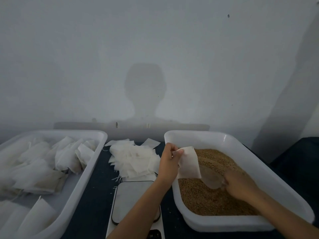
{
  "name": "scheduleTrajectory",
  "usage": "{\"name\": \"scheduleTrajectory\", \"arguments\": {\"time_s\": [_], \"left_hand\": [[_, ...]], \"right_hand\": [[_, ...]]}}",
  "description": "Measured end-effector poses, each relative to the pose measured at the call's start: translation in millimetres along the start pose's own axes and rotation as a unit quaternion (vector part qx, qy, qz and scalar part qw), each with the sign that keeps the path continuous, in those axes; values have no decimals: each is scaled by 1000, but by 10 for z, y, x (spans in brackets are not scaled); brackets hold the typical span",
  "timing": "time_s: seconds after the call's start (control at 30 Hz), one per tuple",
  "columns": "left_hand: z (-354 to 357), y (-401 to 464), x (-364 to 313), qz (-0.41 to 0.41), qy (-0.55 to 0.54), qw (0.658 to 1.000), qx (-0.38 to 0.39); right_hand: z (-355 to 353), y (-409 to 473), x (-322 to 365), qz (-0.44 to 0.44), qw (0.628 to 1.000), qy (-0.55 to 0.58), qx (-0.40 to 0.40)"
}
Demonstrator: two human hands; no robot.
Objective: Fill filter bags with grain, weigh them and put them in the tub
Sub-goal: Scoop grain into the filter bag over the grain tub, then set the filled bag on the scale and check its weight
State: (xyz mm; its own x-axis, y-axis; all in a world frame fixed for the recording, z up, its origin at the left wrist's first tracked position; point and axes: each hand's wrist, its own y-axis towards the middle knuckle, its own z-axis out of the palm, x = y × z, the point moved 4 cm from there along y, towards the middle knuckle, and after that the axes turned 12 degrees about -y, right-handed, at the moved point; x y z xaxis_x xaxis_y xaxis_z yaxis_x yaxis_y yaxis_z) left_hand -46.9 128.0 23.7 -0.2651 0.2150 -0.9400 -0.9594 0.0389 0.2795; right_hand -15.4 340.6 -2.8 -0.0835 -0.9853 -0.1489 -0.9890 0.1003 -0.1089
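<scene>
My left hand (168, 160) pinches the top corner of an empty white filter bag (189, 163), which hangs over the left edge of the grain tub (241, 140). Brown grain (207, 200) fills that white tub on the right. My right hand (240, 184) grips a clear plastic scoop (211, 178) pushed into the grain just below the bag. A white scale (133, 200) lies in the middle near me, its platform bare. Filled bags (43, 163) lie in the white tub (96, 163) on the left.
A loose heap of empty filter bags (134, 157) lies on the dark table (101, 192) behind the scale, between the two tubs. A pale wall rises right behind the table. A dark surface (296, 156) shows at the far right.
</scene>
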Motion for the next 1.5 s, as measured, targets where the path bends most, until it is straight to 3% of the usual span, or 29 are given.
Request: {"name": "scheduleTrajectory", "arguments": {"time_s": [0.2,0.27,0.3,0.37,0.4,0.47,0.77,0.87,0.97,1.13,1.5], "left_hand": [[-87,-42,-253,12,-64,998,-11],[-153,-48,-414,46,-44,998,-8],[-196,-55,-497,65,-30,997,-5],[-302,-88,-651,97,-13,995,-1],[-365,-109,-717,109,-8,994,-1],[-507,-156,-820,130,9,991,-1],[-1203,-434,-751,132,31,989,-63],[-1379,-529,-619,120,8,989,-83],[-1507,-597,-417,57,11,995,-83],[-1578,-648,-102,9,143,988,-62],[-1532,-655,192,23,235,970,-60]], "right_hand": [[-113,-47,127,-2,998,-59,-7],[-324,-52,258,-2,989,135,-62],[-436,-84,361,-13,951,302,-64],[-630,-213,654,-80,817,571,-7],[-716,-295,804,-124,765,632,18],[-836,-444,1080,-190,727,660,25],[-759,-619,1958,-154,795,572,-133],[-675,-642,2123,-150,794,562,-176],[-582,-613,2166,-137,786,563,-215],[-343,-514,2184,-122,775,582,-214],[144,-310,2087,-113,827,491,-249]]}}
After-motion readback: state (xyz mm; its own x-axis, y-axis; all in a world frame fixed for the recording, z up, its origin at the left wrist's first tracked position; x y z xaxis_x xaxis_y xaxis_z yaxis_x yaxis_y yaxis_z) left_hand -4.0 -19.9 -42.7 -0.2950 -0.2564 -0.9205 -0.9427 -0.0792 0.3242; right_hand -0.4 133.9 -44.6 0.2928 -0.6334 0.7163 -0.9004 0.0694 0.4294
